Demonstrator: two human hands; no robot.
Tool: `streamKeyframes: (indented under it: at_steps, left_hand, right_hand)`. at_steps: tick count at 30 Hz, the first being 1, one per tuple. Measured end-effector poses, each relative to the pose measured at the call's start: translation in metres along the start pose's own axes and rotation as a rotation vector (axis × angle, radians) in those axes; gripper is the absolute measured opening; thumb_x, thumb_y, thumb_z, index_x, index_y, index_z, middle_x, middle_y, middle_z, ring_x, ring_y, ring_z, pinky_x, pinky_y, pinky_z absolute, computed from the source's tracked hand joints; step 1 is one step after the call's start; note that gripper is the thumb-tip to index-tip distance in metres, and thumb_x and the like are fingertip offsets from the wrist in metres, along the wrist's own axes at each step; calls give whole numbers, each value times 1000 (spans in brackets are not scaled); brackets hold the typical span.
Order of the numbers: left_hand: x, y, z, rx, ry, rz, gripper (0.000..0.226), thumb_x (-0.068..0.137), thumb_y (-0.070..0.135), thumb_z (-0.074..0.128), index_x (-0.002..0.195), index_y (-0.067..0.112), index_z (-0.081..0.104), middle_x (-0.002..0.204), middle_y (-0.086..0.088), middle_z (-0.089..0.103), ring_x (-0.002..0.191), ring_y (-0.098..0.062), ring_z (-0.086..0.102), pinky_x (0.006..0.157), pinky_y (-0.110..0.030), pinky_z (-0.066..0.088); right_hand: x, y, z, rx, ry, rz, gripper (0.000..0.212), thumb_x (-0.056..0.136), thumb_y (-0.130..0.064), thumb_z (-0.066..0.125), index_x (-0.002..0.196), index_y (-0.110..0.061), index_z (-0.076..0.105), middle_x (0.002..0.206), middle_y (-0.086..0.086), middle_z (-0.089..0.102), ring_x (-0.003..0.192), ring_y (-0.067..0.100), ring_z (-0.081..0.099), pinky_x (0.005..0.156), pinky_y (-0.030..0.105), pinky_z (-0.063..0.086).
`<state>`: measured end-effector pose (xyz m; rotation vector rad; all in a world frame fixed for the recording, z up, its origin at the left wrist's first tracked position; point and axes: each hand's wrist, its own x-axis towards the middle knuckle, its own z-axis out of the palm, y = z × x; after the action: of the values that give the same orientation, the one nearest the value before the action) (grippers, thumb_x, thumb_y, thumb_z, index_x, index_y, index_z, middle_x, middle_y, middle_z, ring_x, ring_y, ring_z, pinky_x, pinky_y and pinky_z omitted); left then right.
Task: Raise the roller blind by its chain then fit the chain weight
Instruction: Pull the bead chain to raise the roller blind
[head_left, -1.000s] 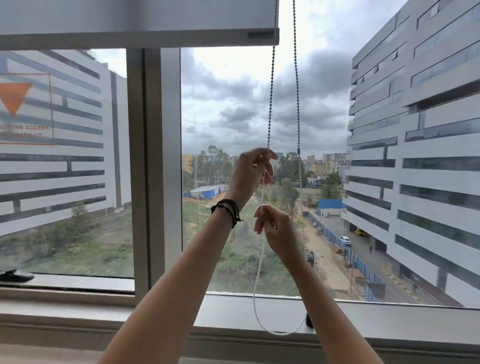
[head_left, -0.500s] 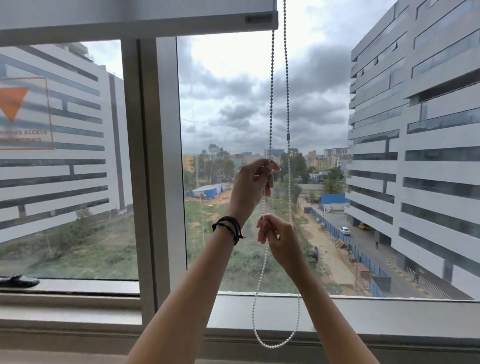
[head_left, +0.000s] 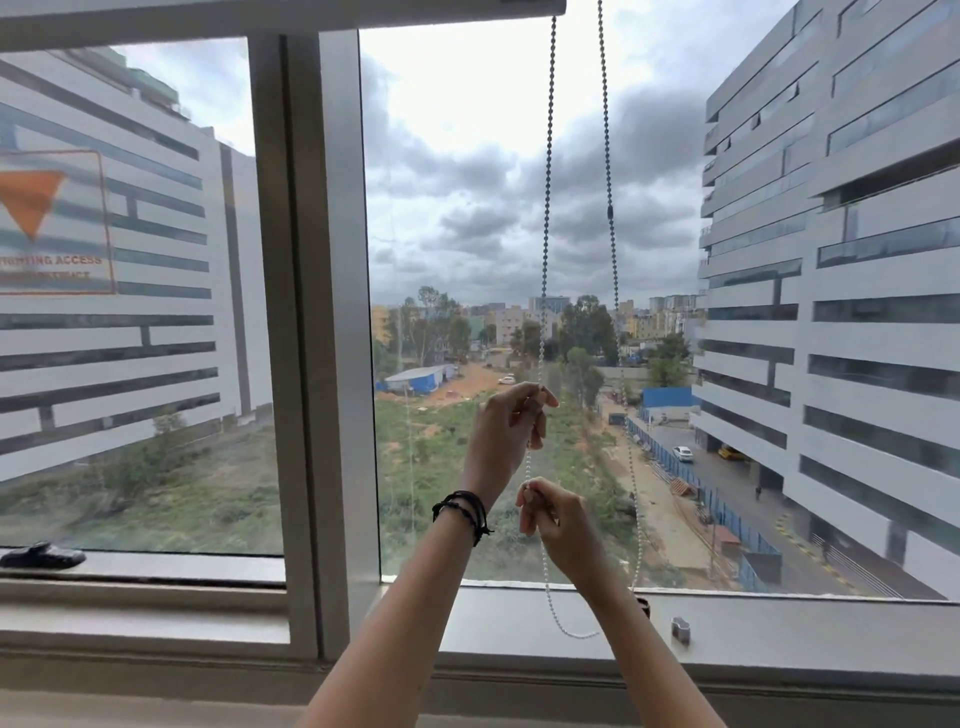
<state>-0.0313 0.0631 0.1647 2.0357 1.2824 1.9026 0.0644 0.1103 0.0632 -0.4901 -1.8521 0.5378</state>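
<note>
Silver beaded metal chain (head_left: 545, 208) hangs before the grey-framed window (head_left: 306, 312); our left hand (head_left: 511, 423) above and right hand (head_left: 553, 519) below each pinch its left strand. We'd pull straight down, alternating grips, without jerking.

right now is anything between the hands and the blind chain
Nothing visible. The left hand and, below it, the right hand both pinch the left strand of the chain, with only window glass behind it.

Roller blind (head_left: 260, 15) nearly fully raised; beaded chain (head_left: 545, 208) hangs in 2 strands, joined in low loop.
</note>
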Motion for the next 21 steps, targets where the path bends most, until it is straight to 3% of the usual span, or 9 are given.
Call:
streamKeyframes:
  at_steps: [3,7,13,21]
  left_hand:
    - [-9,-6,1,4,4,-5,23,98,8,46,82,15,62,54,2,55,44,-8,51,48,-17,44]
    - [-18,-12,2,1,2,0,24,97,6,45,81,15,61,53,3,53,44,-10,49,48,-18,43]
    - [-37,-27,11,19,-7,-39,25,98,14,46,81,21,61,52,5,55,46,-13,51,52,-29,45]
    - [-71,-45,26,-9,-45,-113,25,98,10,45,81,18,61,51,6,53,45,-8,48,51,-21,42]
  right_hand:
    - [-6,6,1,-21,-31,6,29,87,12,43,72,-9,55,51,-3,55,48,8,52,53,21,45]
    - [-14,13,5,-102,-69,13,39,85,11,43,71,-25,50,51,-7,54,48,6,50,53,22,43]
    - [-30,24,8,-160,-102,49,25,85,10,43,73,-9,54,51,-8,52,47,6,49,51,23,40]
    - [-62,37,9,-179,-149,156,33,87,7,43,69,-20,50,49,-10,50,47,5,48,52,20,41]
